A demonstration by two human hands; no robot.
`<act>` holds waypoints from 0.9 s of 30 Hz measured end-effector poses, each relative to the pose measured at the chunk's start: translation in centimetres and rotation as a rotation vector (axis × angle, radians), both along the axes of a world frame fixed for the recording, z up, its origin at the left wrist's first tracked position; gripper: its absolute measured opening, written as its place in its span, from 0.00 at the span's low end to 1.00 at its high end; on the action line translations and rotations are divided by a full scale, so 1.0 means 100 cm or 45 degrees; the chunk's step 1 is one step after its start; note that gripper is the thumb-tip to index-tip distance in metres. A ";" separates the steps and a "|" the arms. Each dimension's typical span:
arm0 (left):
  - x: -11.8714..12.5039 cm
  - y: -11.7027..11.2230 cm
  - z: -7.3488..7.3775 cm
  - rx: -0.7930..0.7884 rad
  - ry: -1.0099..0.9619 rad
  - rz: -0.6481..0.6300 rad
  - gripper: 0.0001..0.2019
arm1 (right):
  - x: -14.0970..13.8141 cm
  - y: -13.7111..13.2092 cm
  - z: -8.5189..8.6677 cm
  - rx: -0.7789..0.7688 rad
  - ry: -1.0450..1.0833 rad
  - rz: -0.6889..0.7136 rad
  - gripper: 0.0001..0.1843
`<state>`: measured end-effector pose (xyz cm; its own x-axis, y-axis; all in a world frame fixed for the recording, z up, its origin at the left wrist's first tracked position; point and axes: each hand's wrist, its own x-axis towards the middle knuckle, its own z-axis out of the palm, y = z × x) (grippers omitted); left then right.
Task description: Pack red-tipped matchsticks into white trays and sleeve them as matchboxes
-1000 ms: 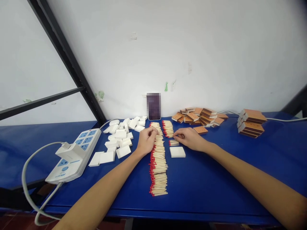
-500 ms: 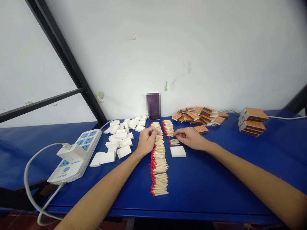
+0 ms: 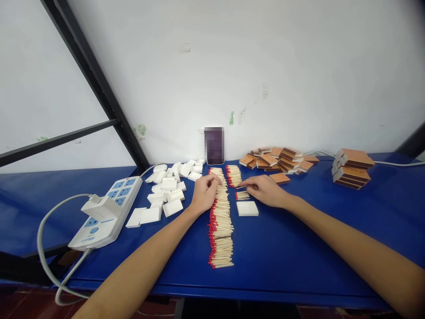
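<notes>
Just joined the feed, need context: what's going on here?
A person is working with red-tipped matches. The left hand is over the long row; the right hand is at the shorter row's near end, grip unclear. A small match group lies between that row and a lone white box. White boxes sit left, orange matchboxes right.

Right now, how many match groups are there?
3: the long row by the left hand, the short row right of that row's far end, the small group by the right hand. Hands may hide more.
</notes>
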<state>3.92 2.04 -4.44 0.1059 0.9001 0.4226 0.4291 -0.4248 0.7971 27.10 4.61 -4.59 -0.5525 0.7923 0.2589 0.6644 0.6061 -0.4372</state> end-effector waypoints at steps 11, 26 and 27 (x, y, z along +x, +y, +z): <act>0.000 0.000 0.001 0.002 0.008 0.003 0.14 | -0.001 -0.001 0.000 0.012 -0.025 -0.015 0.20; 0.001 -0.001 0.001 -0.003 0.019 0.012 0.14 | -0.001 -0.001 -0.001 0.012 0.003 -0.035 0.20; 0.001 -0.001 0.001 -0.002 0.022 0.017 0.14 | -0.001 -0.001 -0.001 0.008 0.006 -0.028 0.20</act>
